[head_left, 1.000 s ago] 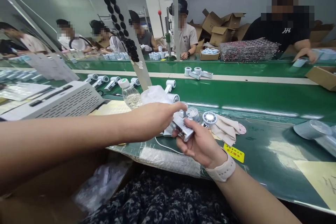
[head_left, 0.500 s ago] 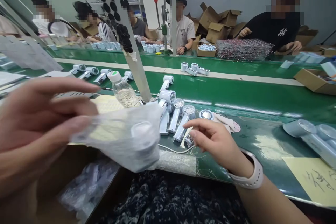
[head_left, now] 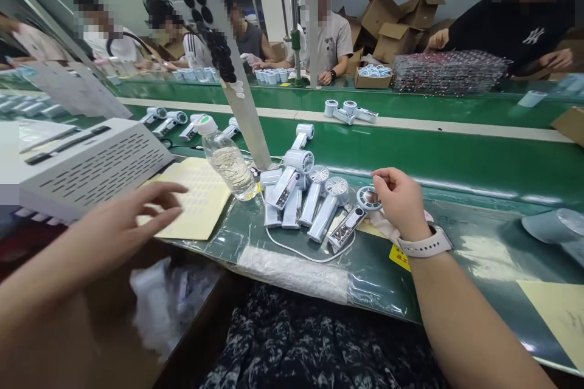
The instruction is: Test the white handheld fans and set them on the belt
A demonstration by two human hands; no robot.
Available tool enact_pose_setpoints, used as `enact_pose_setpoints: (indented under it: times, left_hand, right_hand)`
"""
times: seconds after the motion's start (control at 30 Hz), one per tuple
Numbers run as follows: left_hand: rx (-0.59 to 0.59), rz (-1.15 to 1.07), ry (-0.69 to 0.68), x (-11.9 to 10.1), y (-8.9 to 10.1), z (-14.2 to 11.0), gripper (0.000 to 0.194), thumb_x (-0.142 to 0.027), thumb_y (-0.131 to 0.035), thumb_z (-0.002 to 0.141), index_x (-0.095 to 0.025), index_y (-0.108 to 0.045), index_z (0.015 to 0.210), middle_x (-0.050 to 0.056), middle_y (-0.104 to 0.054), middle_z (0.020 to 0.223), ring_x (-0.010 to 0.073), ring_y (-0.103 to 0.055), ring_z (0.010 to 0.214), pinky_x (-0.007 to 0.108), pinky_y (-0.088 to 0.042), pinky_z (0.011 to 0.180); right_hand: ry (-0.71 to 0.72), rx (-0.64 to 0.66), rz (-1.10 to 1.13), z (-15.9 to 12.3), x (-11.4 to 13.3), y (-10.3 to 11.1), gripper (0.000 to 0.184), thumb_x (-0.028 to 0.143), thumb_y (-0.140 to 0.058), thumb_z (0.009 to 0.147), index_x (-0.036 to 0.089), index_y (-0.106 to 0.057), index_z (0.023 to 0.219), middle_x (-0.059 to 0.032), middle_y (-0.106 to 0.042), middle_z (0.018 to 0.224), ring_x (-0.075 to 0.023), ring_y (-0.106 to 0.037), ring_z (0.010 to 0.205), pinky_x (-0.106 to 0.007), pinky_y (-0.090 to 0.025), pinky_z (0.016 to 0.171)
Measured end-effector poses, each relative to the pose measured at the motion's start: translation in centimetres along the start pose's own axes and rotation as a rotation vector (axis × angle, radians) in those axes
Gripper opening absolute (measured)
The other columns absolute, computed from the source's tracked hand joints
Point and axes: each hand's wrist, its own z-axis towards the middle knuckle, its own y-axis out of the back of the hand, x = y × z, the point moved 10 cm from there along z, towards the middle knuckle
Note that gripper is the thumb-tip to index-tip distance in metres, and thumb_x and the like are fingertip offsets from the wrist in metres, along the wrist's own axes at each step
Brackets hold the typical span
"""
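Observation:
My left hand (head_left: 123,228) hovers open, fingers stretched out, over the near edge of a yellow sheet (head_left: 196,197) and above a cardboard box holding plastic-bagged items (head_left: 155,304). It holds nothing. My right hand (head_left: 401,203), with a pale watch on its wrist, is curled with thumb against forefinger beside the round head of the rightmost handheld fan (head_left: 351,222). What the fingers pinch, if anything, is hidden. Several more pale blue fans (head_left: 296,194) lie in a pile left of it. A white cable (head_left: 292,249) curves in front of them.
A water bottle (head_left: 225,161) stands by the fans, next to a slanted strip of black dots (head_left: 228,61). A white vented machine (head_left: 91,164) sits at left. More fans (head_left: 347,112) lie on the green conveyor. Several co-workers sit across it, with cartons (head_left: 392,24) behind.
My left hand has let go of the bagged fan, which now lies in the box, and has opened. My right hand has moved right to the end fan's head.

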Motion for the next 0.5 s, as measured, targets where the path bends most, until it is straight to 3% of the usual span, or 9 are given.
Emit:
enact_pose_setpoints:
  times: [0.03,0.1,0.2,0.3,0.37,0.4,0.5]
  left_hand:
    - [0.077,-0.041,-0.073,-3.5,-1.5,0.3,0.046,-0.057,-0.051,0.078,-0.024,-0.067,0.106,0.005,-0.074,0.109,0.0269,-0.068,0.09,0.038,-0.054,0.077]
    - [0.094,-0.053,-0.23,-9.9,-3.8,1.1,0.04,-0.052,-0.047,0.086,-0.022,-0.067,0.105,0.007,-0.073,0.111,0.0259,-0.067,0.094,0.038,-0.054,0.082]
    - [0.002,0.049,-0.305,-15.5,-7.3,3.7,0.044,-0.048,-0.046,0.094,-0.014,-0.063,0.117,0.015,-0.072,0.108,0.03,-0.066,0.105,0.045,-0.051,0.095]
    - [0.013,0.119,-0.258,-17.0,-11.0,6.3,0.046,-0.047,-0.046,0.097,-0.008,-0.061,0.116,0.023,-0.07,0.114,0.0355,-0.064,0.112,0.048,-0.05,0.096]
    - [0.031,0.107,-0.22,-16.8,-12.1,7.1,0.04,-0.044,-0.048,0.096,-0.009,-0.061,0.111,0.024,-0.069,0.114,0.0356,-0.065,0.111,0.046,-0.051,0.093]
    - [0.034,0.073,-0.213,-16.7,-12.1,7.3,0.037,-0.043,-0.05,0.096,-0.011,-0.061,0.11,0.022,-0.07,0.114,0.0345,-0.066,0.109,0.044,-0.052,0.091]
    - [0.042,-0.055,-0.207,-16.8,-10.7,8.3,0.034,-0.046,-0.059,0.089,-0.015,-0.063,0.104,0.016,-0.071,0.107,0.0311,-0.068,0.099,0.04,-0.052,0.083]
  right_hand:
    - [0.006,0.025,-0.017,0.0,-0.1,0.0,0.019,0.034,-0.053,0.082,0.019,-0.065,0.079,-0.0038,-0.064,0.066,-0.0187,-0.058,0.061,-0.032,-0.043,0.059]
    - [0.024,0.124,-0.056,0.0,0.1,-0.2,0.017,0.029,-0.054,0.078,0.021,-0.061,0.066,-0.0013,-0.059,0.059,-0.017,-0.053,0.059,-0.031,-0.038,0.057]
    - [0.036,0.359,-0.083,-0.5,0.7,-0.8,0.025,0.023,-0.056,0.073,0.022,-0.05,0.049,0.0024,-0.051,0.047,-0.0133,-0.045,0.049,-0.029,-0.033,0.051]
    - [0.03,0.744,-0.09,-2.9,1.0,-2.6,0.025,0.021,-0.056,0.077,0.021,-0.061,0.052,0.0007,-0.063,0.05,-0.0146,-0.055,0.048,-0.027,-0.04,0.049]
    - [0.09,0.923,-0.218,-4.6,1.1,-3.6,0.023,0.019,-0.057,0.082,0.022,-0.073,0.066,-0.0004,-0.074,0.065,-0.0159,-0.065,0.058,-0.027,-0.048,0.056]
    - [0.131,0.941,-0.321,-4.9,1.0,-4.0,0.023,0.017,-0.058,0.083,0.023,-0.076,0.07,-0.0006,-0.077,0.071,-0.0163,-0.068,0.063,-0.027,-0.051,0.061]
    - [0.176,0.803,-0.597,-4.4,0.8,-4.9,0.023,0.012,-0.059,0.085,0.019,-0.078,0.076,-0.0079,-0.08,0.084,-0.0227,-0.073,0.076,-0.032,-0.053,0.07]
